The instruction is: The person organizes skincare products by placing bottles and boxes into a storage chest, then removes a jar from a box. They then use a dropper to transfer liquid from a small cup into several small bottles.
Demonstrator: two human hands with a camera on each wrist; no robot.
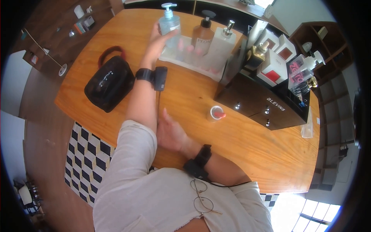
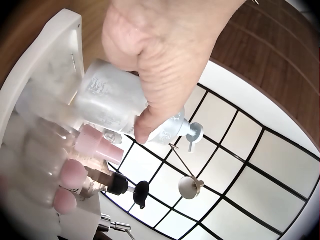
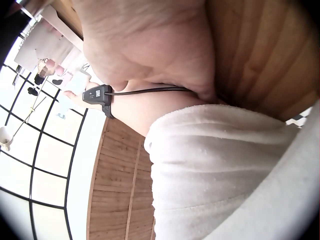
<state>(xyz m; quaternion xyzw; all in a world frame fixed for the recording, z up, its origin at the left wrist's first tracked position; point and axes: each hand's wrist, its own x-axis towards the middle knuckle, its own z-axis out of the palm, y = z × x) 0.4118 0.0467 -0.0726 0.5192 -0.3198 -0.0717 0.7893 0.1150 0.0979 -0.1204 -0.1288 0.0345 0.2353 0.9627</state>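
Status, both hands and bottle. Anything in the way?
Left hand grips blue pump bottle. Right hand open by left forearm. Pink caps crowd close beside bottle.

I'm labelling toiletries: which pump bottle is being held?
The translucent bottle with the pale blue pump; the left hand grips it, unlike the brown bottle or white bottle.

Translucent pale-blue pump bottle, pump head fitted, was roughly upright at the left end of the white tray on the tabletop.
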